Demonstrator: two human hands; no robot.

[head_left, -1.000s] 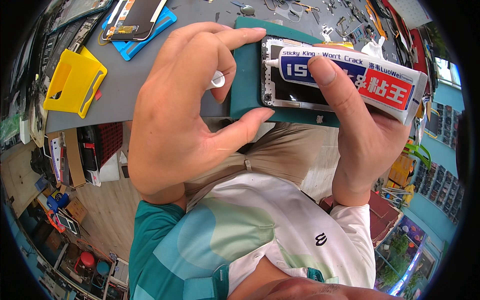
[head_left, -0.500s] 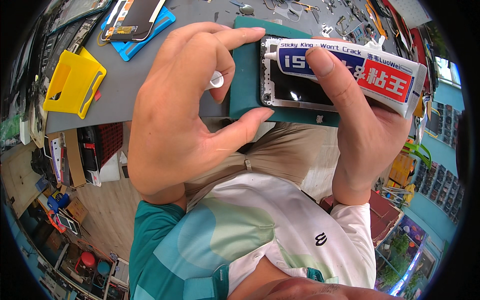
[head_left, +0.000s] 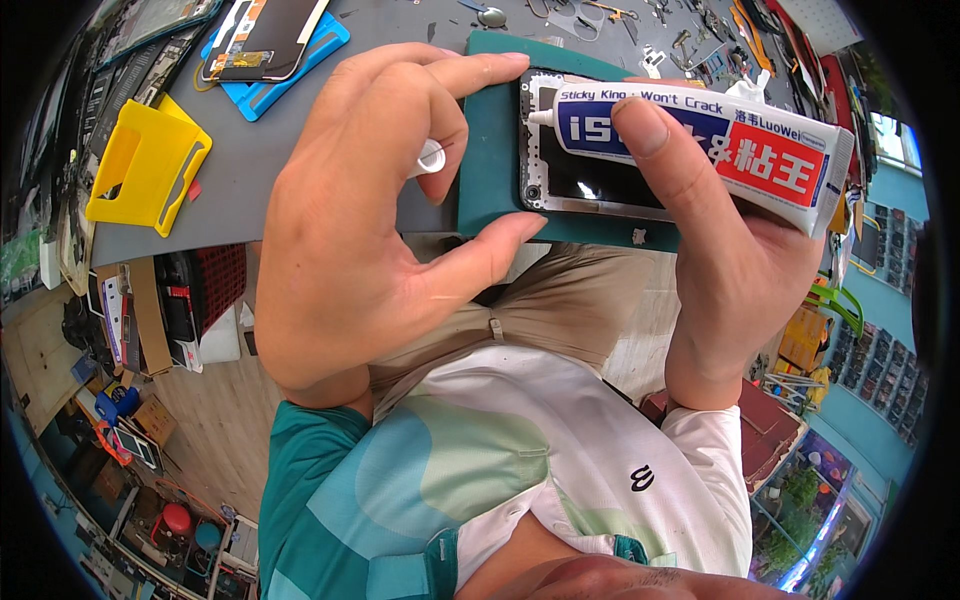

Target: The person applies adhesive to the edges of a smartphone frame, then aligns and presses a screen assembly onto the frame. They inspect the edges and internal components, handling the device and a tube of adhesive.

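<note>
My right hand (head_left: 735,240) is closed round a glue tube (head_left: 690,140) with a white, blue and red label, its thumb pressed on top. The tube's white nozzle (head_left: 541,118) points left, over the left end of a phone frame (head_left: 600,207) with a dark middle and silver edges. The frame lies on a green mat (head_left: 488,195), partly hidden by the tube and my right hand. My left hand (head_left: 345,230) is curved beside the frame, its curled fingers holding a small white cap (head_left: 431,158). Its index fingertip and thumb tip are spread apart near the frame's left corners.
Left on the grey table (head_left: 245,190) stands a yellow phone stand (head_left: 150,165). Behind it a phone screen part (head_left: 262,40) lies on a blue holder (head_left: 322,55). Small metal parts (head_left: 690,45) are scattered at the back right. A tiny silver piece (head_left: 639,237) sits on the mat's front edge.
The tube's nozzle has shifted very slightly toward me. My left hand and the phone frame have hardly moved.
</note>
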